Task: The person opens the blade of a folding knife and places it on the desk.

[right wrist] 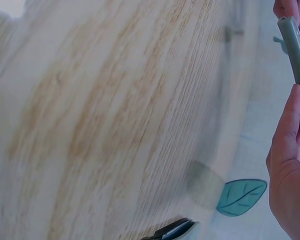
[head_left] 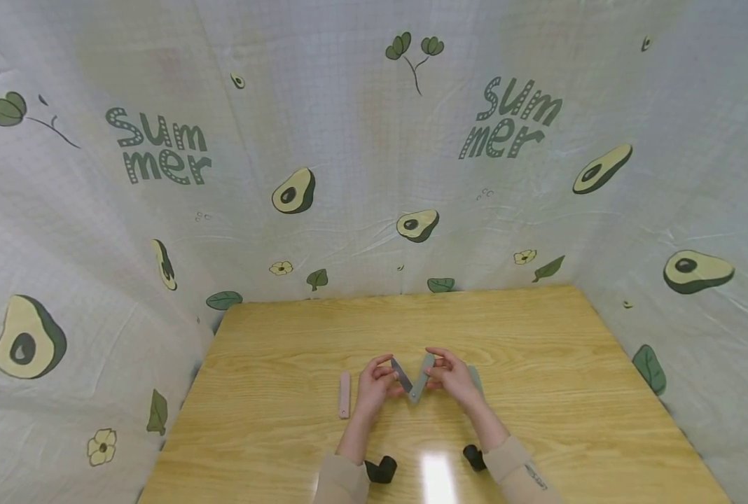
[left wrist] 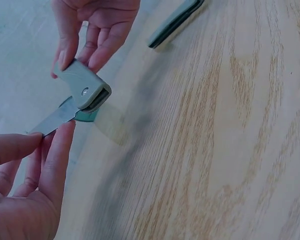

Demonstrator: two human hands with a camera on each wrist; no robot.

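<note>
A folding knife with a grey-green handle stands part unfolded in a V, held above the table between both hands. My left hand pinches its grey metal blade between thumb and fingers. The right hand grips the handle near the end away from the pivot. In the left wrist view, the pivot screw and the handle's open slot face the camera. Left of my left hand lies a pink folding-knife-like piece. A second grey-green folded piece lies on the table, partly hidden behind my right hand.
The wood-grain table is closed in by a hanging white cloth printed with avocados, leaves and lettering. Black wrist-camera mounts show by both wrists, low over the table. Bright glare lies at the near edge.
</note>
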